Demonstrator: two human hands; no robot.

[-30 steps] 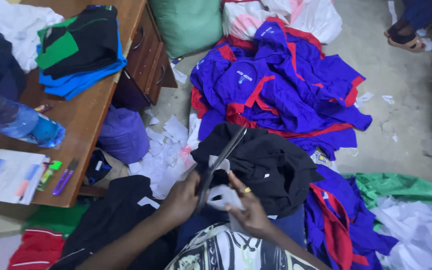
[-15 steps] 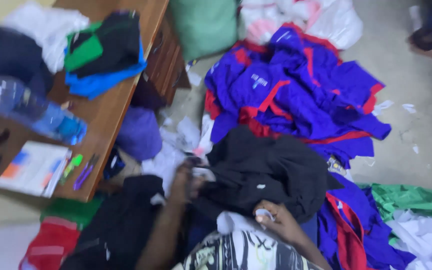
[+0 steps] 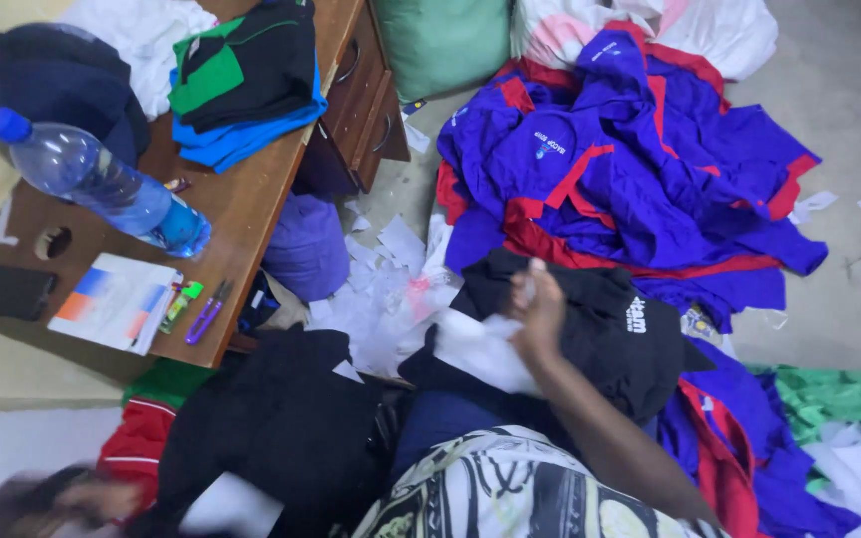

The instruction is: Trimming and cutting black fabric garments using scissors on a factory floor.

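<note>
The person wears a black-and-cream patterned garment (image 3: 510, 488), forearms unsleeved.

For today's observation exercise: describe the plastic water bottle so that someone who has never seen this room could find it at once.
Start at the wooden desk on the left. The bottle lies on its side there, between the folded clothes and a white booklet. It is the only clear thing on the desk, with a blue cap and blue label.

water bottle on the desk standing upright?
No. The clear water bottle with the blue cap lies on its side on the wooden desk, beside the folded clothes.
</note>
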